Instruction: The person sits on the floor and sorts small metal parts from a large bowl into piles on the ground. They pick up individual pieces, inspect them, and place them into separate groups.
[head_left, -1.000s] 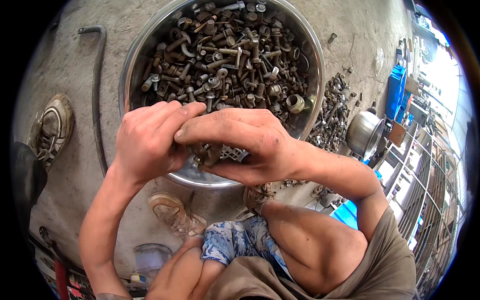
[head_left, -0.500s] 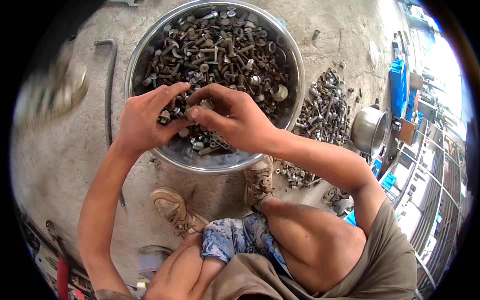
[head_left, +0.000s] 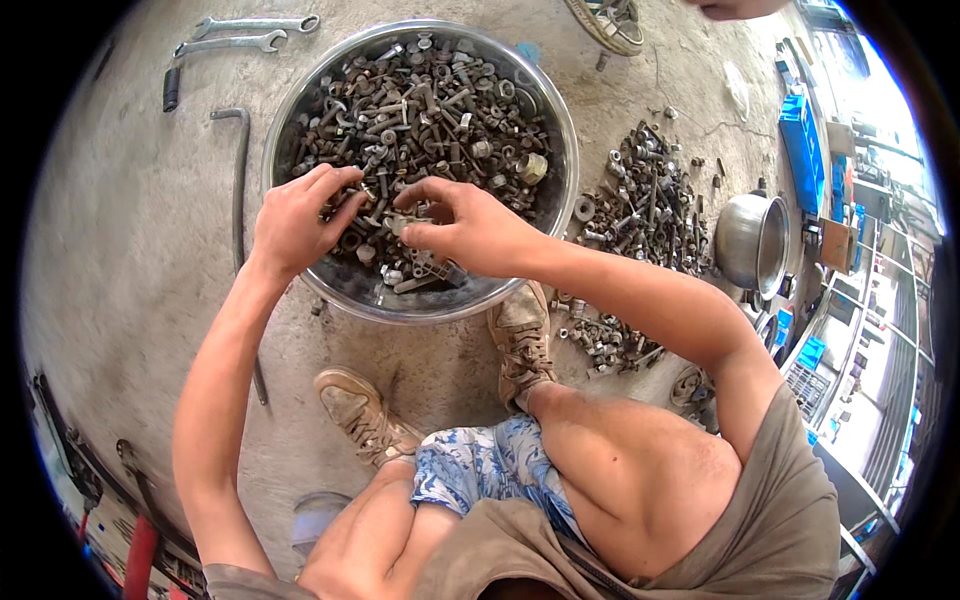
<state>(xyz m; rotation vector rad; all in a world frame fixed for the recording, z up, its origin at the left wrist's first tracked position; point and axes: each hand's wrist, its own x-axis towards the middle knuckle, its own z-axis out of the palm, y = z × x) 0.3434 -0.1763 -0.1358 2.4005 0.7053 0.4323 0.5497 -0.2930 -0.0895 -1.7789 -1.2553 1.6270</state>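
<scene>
A wide metal basin (head_left: 424,315) stands on the floor in front of me, heaped with dirty bolts, nuts and washers (head_left: 420,110). Over its near left part, my left hand (head_left: 298,215) is curved with thumb and index finger apart. Whatever lies under its curled fingers is partly hidden. To its right, my right hand (head_left: 465,225) has thumb and index finger spread around loose hardware at the heap's near side. Neither hand visibly grips a piece. A larger pale threaded fitting (head_left: 531,167) lies on the heap's right side.
Another pile of bolts and nuts (head_left: 650,200) covers the floor right of the basin, beside a metal pot (head_left: 750,245). Left are a bent bar (head_left: 240,190), two wrenches (head_left: 255,24) and a black socket (head_left: 171,90). Someone's shoe (head_left: 612,25) shows at the top.
My hands have drawn apart, and the right fingers have opened from a pinch around a small piece. The view has shifted, showing the wrenches. A blurred shoe at left is gone; one shows at the top.
</scene>
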